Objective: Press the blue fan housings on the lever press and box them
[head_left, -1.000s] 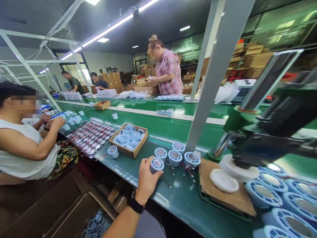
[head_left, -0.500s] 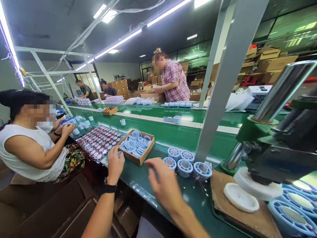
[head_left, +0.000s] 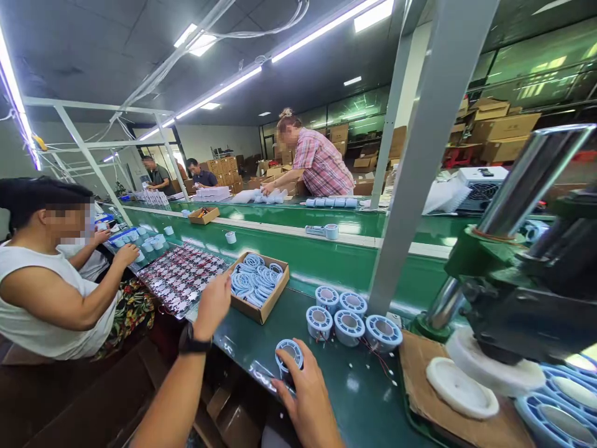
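My right hand [head_left: 305, 389] is curled around a round light-blue plastic housing [head_left: 290, 353] at the front edge of the green bench, fingers over its rim and thumb on the near side. My left hand [head_left: 215, 305], with a dark band on the wrist, is at the left wall of a cardboard box [head_left: 273, 303]. Its visible fingers stretch toward the box and hold nothing that I can see; the others are hidden behind the hand. Inside the box lie many light-blue slotted rings [head_left: 254, 280]. Several similar housings with slotted rings on top [head_left: 349, 326] stand right of the box.
A press [head_left: 508, 298] with white round pads stands at the right, beside more finished-looking blue housings [head_left: 559, 417]. A grey post [head_left: 415, 168] rises behind the bench. Red-and-white circuit boards [head_left: 184, 274] lie left of the box. A co-worker [head_left: 60, 274] sits at the left.
My right hand has come down and nearer to me, now gripping a blue housing at the bench edge. My left hand has shifted slightly left and down; the blue piece beside it no longer shows there.
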`<state>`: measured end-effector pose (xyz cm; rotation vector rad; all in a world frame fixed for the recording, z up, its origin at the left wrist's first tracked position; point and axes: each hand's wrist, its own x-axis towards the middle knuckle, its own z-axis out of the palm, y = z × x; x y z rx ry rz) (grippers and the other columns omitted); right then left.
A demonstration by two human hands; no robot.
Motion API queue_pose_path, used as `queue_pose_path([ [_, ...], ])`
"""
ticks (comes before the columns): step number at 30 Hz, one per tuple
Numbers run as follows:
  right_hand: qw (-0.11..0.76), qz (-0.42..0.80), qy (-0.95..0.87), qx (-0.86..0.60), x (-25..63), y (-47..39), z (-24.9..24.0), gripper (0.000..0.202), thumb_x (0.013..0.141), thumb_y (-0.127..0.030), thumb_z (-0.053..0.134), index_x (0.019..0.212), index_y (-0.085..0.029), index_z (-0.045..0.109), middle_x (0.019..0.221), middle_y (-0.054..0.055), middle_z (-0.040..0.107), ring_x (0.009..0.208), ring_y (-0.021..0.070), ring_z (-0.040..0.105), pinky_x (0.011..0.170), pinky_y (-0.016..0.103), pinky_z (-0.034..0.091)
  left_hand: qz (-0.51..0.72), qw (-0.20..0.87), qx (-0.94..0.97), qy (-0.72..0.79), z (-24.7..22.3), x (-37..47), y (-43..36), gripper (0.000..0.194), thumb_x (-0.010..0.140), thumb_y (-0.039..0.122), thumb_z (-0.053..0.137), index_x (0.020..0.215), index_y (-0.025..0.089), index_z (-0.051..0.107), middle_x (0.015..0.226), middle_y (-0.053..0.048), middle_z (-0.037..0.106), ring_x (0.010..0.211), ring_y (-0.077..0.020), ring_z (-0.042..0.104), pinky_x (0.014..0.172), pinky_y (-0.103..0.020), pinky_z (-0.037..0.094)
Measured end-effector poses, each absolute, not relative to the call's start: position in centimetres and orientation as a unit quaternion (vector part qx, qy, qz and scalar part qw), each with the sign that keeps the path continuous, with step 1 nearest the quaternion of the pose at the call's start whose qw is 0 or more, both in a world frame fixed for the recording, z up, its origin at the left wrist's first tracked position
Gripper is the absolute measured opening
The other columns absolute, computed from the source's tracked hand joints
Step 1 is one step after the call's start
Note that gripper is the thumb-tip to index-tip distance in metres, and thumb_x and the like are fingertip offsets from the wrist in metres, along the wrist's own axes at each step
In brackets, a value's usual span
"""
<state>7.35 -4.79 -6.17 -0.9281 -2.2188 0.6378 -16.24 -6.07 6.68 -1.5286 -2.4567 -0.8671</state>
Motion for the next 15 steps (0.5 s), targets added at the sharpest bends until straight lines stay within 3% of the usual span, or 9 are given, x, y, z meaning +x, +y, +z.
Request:
queue_pose_path([
  [3,0.348,0.242,-0.834,-0.354,7.2,-4.6,-5.4,0.029,0.087,-0.028,0.058,0.114,-0.028,0.069,0.138,0.012,0.050,0.123,0.0300,0.057,0.098,0.047,0.053,-0.249,0.059,-0.487,-0.835,8.3,-20.7,-2.7,0.010,0.085,0.013,0.059,0.088,0.011,0.068,0.088,-0.013,0.071,0.092,-0.0271,0.066,0.091,-0.039,0.049],
  [5,0.380,0.232,-0.823,-0.352,7.2,-4.4,-5.2,0.025,0.088,-0.026,0.054,0.107,-0.026,0.071,0.133,0.012,0.054,0.117,0.0268,0.061,0.093,0.040,0.056,-0.252,0.060,-0.479,-0.839,8.7,-22.2,-1.6,0.007,0.077,0.007,0.064,0.081,0.012,0.067,0.080,-0.011,0.070,0.085,-0.0269,0.067,0.086,-0.037,0.050],
  [11,0.462,0.135,-0.830,-0.281,12.7,-3.6,-6.0,0.023,0.093,-0.031,0.055,0.107,-0.026,0.072,0.128,0.011,0.058,0.111,0.0219,0.065,0.087,0.027,0.058,-0.337,0.129,-0.414,-0.836,7.5,-18.6,-4.2,0.033,0.090,0.015,0.045,0.120,0.012,0.060,0.101,-0.013,0.070,0.090,-0.0240,0.065,0.088,-0.036,0.049],
  [15,0.426,0.115,-0.849,-0.290,18.5,-4.1,-5.6,0.022,0.093,-0.033,0.057,0.107,-0.027,0.073,0.124,0.010,0.061,0.104,0.0195,0.068,0.085,0.025,0.058,-0.435,-0.067,-0.518,-0.734,3.0,-9.1,-6.9,0.022,0.086,0.021,0.051,0.098,0.018,0.069,0.097,-0.006,0.069,0.084,-0.0193,0.065,0.077,-0.028,0.052],
])
